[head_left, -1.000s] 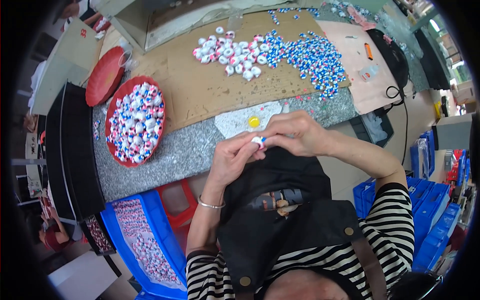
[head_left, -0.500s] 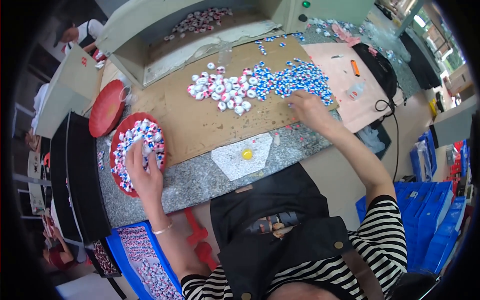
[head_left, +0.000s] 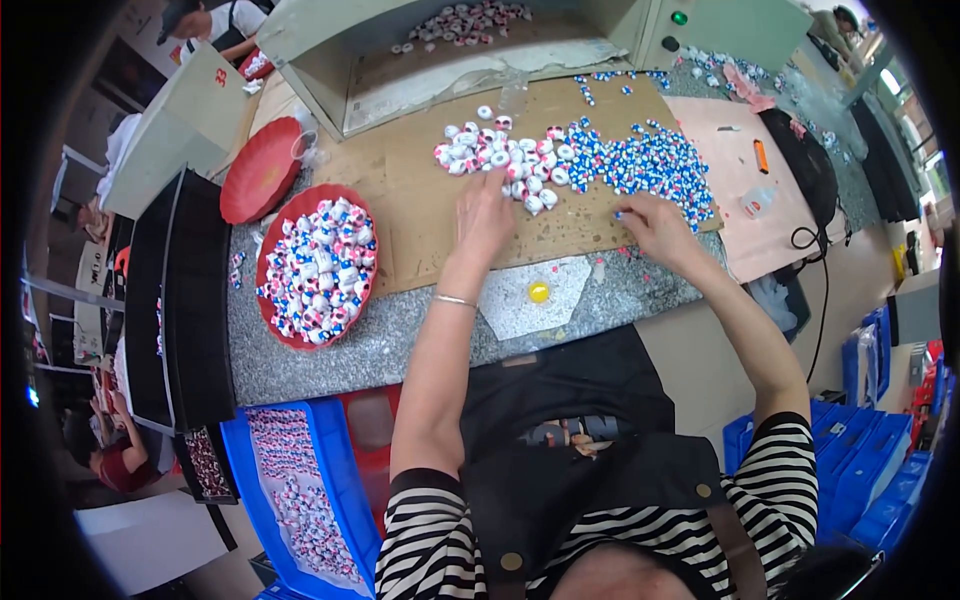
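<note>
My left hand reaches to the near edge of a pile of round white pieces with pink and dark marks. Its fingers are drawn together at the pile, and what is between the tips is hidden. Right of it, my right hand pinches a small blue piece just in front of a heap of small blue-and-white pieces. Both piles lie on a brown cardboard sheet. At the left, a red scalloped bowl holds many white, pink and blue pieces.
A second red bowl leans behind the full one. On the speckled counter's front lies a white patch with a yellow round thing. An orange cutter and a small bottle rest on pink cloth. Below left stands a blue tray.
My left hand has left the full red bowl and moved right to the white pieces. My right hand has drawn slightly back from the blue heap. The whole view has shifted.
</note>
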